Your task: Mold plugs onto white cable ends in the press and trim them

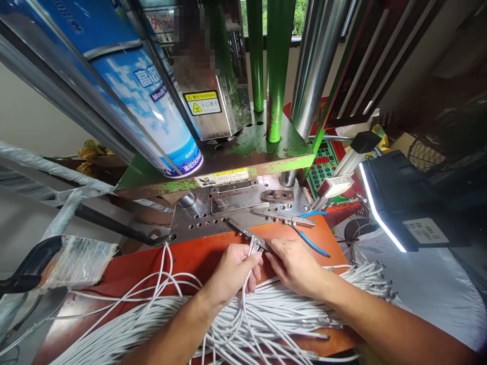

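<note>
My left hand [236, 268], in the middle of the view, is closed round a few white cables [244, 296] near their upper ends. Just to its right, my right hand [291, 261] has its fingers pressed on the near end of a narrow metal bar [243, 231]. The cable ends meet this bar between my two hands. A second metal bar [283, 217] with small fittings lies beyond, on the steel plate [198, 215]. Blue cables [314, 244] are beside it. My fingers partly hide the held cable ends.
A large pile of white cables [152, 324] covers much of the orange table [315, 235]. Behind stands a green press [274, 152] with a blue spray can [152, 101]. A control panel [323, 165] and a lit lamp [382, 208] are at the right, a taped handle [78, 261] at the left.
</note>
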`<state>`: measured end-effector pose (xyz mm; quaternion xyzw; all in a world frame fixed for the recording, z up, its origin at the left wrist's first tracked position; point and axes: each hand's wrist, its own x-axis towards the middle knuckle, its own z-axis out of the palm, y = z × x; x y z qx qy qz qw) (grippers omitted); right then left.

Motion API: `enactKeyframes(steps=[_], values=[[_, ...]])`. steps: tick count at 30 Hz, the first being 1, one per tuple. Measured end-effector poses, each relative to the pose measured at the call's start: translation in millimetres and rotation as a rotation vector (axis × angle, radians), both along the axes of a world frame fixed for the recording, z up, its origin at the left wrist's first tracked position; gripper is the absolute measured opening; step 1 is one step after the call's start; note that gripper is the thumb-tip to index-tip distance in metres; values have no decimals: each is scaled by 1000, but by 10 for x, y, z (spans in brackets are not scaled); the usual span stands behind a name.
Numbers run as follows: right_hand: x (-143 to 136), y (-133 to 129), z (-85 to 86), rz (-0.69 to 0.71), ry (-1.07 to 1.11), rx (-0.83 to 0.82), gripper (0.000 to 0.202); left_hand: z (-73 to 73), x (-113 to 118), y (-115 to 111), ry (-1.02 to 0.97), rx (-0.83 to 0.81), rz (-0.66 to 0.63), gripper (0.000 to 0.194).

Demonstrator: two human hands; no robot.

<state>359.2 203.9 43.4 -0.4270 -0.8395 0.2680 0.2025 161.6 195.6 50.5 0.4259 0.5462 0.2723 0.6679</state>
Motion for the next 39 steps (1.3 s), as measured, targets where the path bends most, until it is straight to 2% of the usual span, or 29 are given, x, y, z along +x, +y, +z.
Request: enactKeyframes(steps=[4,8,11,21,30,39], values=[[-13,26,4,-96,46,-39,19,-51,-25,41,-14,28,-36,45],[14,71,9,-188,98,-53,22,-151,-95,89,71,168,77,42],[34,83,3,-184,94,-52,22,-191,-122,94,111,164,79,37],[29,67,-36,-134,59,-33,19,13,-103,116,78,76,-40,35],[44,80,-3,-158,9,-52,20,31,-93,97,81,23,-62,41],[44,30,-42,-118,43,-33,17,-18,-8,52,47,82,32,52]])
